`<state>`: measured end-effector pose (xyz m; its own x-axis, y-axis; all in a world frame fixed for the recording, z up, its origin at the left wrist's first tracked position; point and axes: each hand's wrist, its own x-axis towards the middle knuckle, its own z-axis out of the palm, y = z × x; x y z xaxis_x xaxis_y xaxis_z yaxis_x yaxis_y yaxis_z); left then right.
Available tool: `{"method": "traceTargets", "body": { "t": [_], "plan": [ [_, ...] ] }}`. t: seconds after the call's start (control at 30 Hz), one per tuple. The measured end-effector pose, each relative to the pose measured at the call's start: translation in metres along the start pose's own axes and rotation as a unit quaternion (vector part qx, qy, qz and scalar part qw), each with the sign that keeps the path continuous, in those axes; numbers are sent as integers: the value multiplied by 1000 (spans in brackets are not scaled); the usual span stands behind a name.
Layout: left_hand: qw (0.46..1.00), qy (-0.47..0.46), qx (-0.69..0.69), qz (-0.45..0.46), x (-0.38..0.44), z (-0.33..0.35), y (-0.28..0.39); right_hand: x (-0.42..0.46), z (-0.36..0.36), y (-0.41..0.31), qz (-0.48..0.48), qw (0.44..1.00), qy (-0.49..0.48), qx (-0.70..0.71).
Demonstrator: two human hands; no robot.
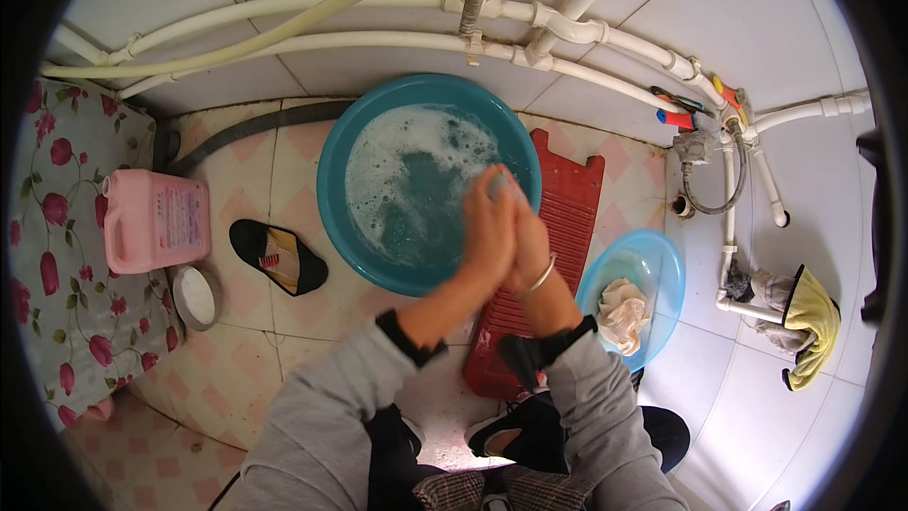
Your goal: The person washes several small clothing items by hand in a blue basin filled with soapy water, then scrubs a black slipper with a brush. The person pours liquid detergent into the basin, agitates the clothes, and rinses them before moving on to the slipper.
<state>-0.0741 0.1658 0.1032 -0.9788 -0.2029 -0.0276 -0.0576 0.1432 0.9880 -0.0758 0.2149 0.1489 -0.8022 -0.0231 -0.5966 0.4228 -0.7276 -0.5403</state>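
Note:
My left hand [488,231] and my right hand [530,245] are pressed together, palm against palm, over the right side of a teal plastic basin [333,220]. Whether anything lies between the palms is hidden. Cloudy water with white soap foam [383,149] fills part of the basin. A red plastic washboard [571,216] lies on the floor, partly behind the basin's right edge and beneath my right forearm. Around my right wrist is a silver bangle [545,275]. Just left of the basin, a black shoe [245,238] with a yellowish lining and a red mark inside rests on the tiles.
A translucent blue basin [670,262] holds a crumpled cream cloth [624,316]. To the left stand a pink plastic jug [135,223] and a bowl of white powder [196,298], near a flower-print cover [78,220]. White pipes [340,42] line the wall; a yellow-green cloth [812,326] hangs at right.

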Motion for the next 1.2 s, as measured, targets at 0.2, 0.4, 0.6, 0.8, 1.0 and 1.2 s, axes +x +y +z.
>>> {"method": "traceTargets", "body": {
  "t": [0.2, 0.4, 0.6, 0.8, 1.0, 1.2],
  "plan": [
    [994, -54, 41, 86, 8, -28, 24, -7, -5, 3, 18, 996, 8, -82],
    [930, -116, 197, 288, -12, -68, 46, -8, -5, -17, 99, 995, -9, 0],
    [968, -132, 150, 151, -6, -69, 52, -21, 23, 0, -59, 990, 59, -115],
    [974, -180, -49, -130, 4, -59, 43, -15, 3, 0, -205, 895, 29, -394],
    [874, -283, 383, 95, 67, -117, -43, -12, -8, 9, -181, 798, -42, -573],
    [732, -372, 567, -58, 72, -103, -44, 4, -58, -3, -22, 820, 15, -572]
  ]
}}
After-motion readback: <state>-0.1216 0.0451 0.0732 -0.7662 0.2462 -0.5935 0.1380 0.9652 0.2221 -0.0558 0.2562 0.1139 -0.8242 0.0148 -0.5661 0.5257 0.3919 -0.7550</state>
